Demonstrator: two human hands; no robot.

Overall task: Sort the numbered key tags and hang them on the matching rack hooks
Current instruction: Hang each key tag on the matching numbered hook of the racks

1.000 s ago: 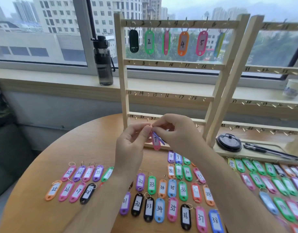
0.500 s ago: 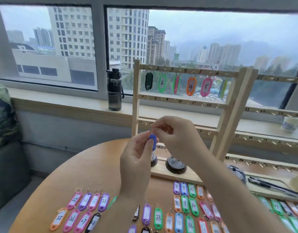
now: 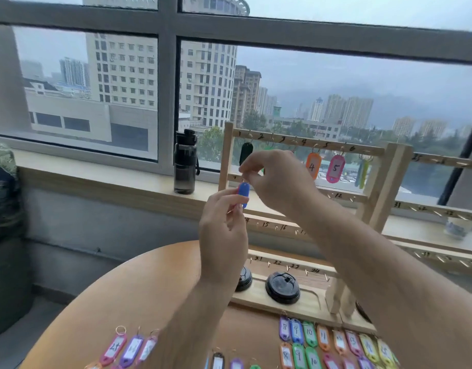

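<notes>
A blue key tag (image 3: pixel 243 192) hangs in the air in front of the wooden hook rack (image 3: pixel 394 179), near the left end of its second rail. My left hand (image 3: pixel 223 227) pinches the tag's lower part from below. My right hand (image 3: pixel 276 179) pinches the metal ring at its top. On the rack's top rail hang a black tag (image 3: pixel 246 152), an orange tag marked 4 (image 3: pixel 313 165), a pink tag marked 5 (image 3: pixel 335 169) and a green tag (image 3: pixel 363 170); my right hand hides the tags between. Several numbered tags (image 3: pixel 309 333) lie in rows on the round wooden table (image 3: pixel 155 294).
A dark water bottle (image 3: pixel 185 162) stands on the windowsill left of the rack. Two black round lids (image 3: pixel 282 287) sit on the rack's base tray. A second rack section (image 3: pixel 442 209) extends to the right. More tags (image 3: pixel 128 350) lie at the table's front left.
Both hands have risen with the tag from just above the table up to the rack's second rail. The camera has tilted upward, so fewer table tags show.
</notes>
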